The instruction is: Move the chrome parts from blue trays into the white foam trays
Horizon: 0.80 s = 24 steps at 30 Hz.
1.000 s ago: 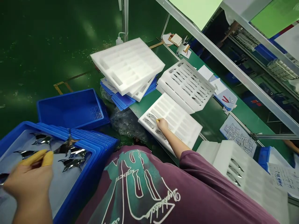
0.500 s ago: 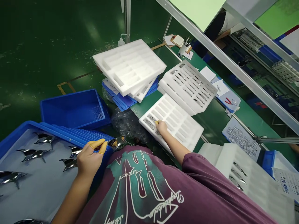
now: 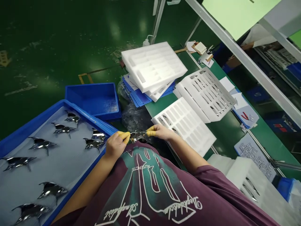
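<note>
Before my chest, a shiny chrome-like metal part (image 3: 138,137) is stretched between my two hands. My left hand (image 3: 116,145), with yellow finger covers, pinches its left end. At the other end, my right hand (image 3: 161,131), also in yellow finger covers, pinches the part. To the left, a blue tray (image 3: 58,108) lined with a pale sheet bears several pointed, winged shiny parts (image 3: 42,143). Beyond my right hand lies a white foam tray (image 3: 195,135) with rows of slots; a few slots near its left end contain shiny parts (image 3: 166,120).
A blue bin (image 3: 91,97) stands beyond the tray. Stacked foam trays (image 3: 155,62) rest on the green bench (image 3: 223,138). Another foam tray (image 3: 209,91) is filled with shiny parts. Red pliers (image 3: 245,115) lie at right. A metal frame bar (image 3: 232,44) crosses the upper right.
My right hand has left the foam tray and come to the metal part in my left hand. Both hands now grip it. The view has shifted, bringing more of the blue tray into sight.
</note>
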Motion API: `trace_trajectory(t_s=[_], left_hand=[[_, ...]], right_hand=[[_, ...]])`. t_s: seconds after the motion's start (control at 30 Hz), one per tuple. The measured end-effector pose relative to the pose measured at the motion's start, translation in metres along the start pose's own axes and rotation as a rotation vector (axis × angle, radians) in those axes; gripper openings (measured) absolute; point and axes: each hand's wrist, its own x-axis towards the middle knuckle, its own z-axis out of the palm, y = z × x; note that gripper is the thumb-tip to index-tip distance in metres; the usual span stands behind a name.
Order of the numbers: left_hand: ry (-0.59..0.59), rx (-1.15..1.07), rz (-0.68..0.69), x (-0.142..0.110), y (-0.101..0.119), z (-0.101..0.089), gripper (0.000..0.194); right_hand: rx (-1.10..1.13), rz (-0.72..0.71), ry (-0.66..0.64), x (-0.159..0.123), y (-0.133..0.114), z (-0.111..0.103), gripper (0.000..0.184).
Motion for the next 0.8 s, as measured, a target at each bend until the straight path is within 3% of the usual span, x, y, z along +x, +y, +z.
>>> trace_trajectory(t_s=[0.1, 0.23, 0.43, 0.53, 0.6, 0.67, 0.7, 0.73, 0.8], left_hand=[[0.009, 0.038, 0.038, -0.005, -0.002, -0.003, 0.011], [-0.010, 0.056, 0.132, -0.010, -0.007, -0.010, 0.011], [0.020, 0.049, 0.190, -0.008, -0.003, -0.010, 0.006], [-0.042, -0.025, 0.222, -0.002, -0.004, -0.009, 0.009], [-0.104, -0.059, 0.196, 0.001, -0.017, -0.015, 0.018], [-0.105, 0.047, 0.021, 0.004, -0.041, -0.030, 0.025], [-0.079, 0.149, -0.118, 0.005, -0.057, -0.039, 0.026], [-0.044, 0.296, -0.296, 0.005, -0.074, -0.050, 0.029], [-0.062, 0.423, -0.476, 0.004, -0.107, -0.070, 0.028]], right_hand=[[0.043, 0.011, -0.232, -0.004, -0.012, 0.027, 0.042], [0.156, 0.067, -0.232, -0.002, -0.018, 0.030, 0.038], [0.168, 0.308, -0.317, 0.001, -0.014, 0.031, 0.015], [0.155, 0.376, -0.330, 0.006, -0.008, 0.030, 0.005], [0.169, 0.374, -0.310, 0.009, -0.002, 0.019, 0.004], [0.204, 0.311, -0.178, 0.012, 0.007, -0.002, 0.005], [0.215, 0.260, -0.048, 0.014, 0.013, -0.017, 0.006], [0.216, 0.207, 0.123, 0.016, 0.021, -0.034, 0.006], [0.185, 0.129, 0.523, 0.021, 0.040, -0.068, 0.007]])
